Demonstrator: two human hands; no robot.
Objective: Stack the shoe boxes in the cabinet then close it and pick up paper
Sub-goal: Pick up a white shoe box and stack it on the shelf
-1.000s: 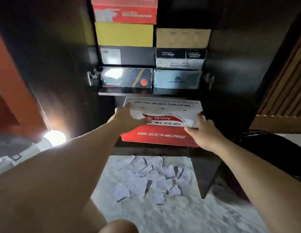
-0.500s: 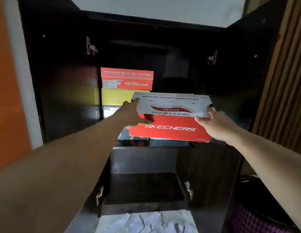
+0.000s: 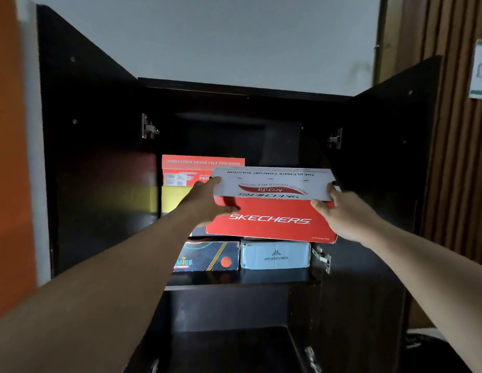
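A red and white Skechers shoe box (image 3: 272,211) is held up in front of the right side of the open dark cabinet (image 3: 234,90). My left hand (image 3: 207,203) grips its left end, and my right hand (image 3: 334,214) grips its right end. Behind it on the left stands a stack: a red box (image 3: 188,168) on top, a yellow box (image 3: 172,197) under it, and a dark box with coloured print (image 3: 207,257) at the bottom. A pale grey box (image 3: 275,255) sits on the shelf below the held box. No paper is in view.
Both cabinet doors stand wide open, the left door (image 3: 94,157) and the right door (image 3: 390,157). A lower compartment (image 3: 229,340) opens beneath the shelf. An orange wall lies at the far left and wooden slats (image 3: 455,157) at the right.
Both hands have lifted the Skechers box from low in front of the lower shelf up to the level of the stacks. My view has tilted up, and the paper scraps on the floor have dropped out of sight.
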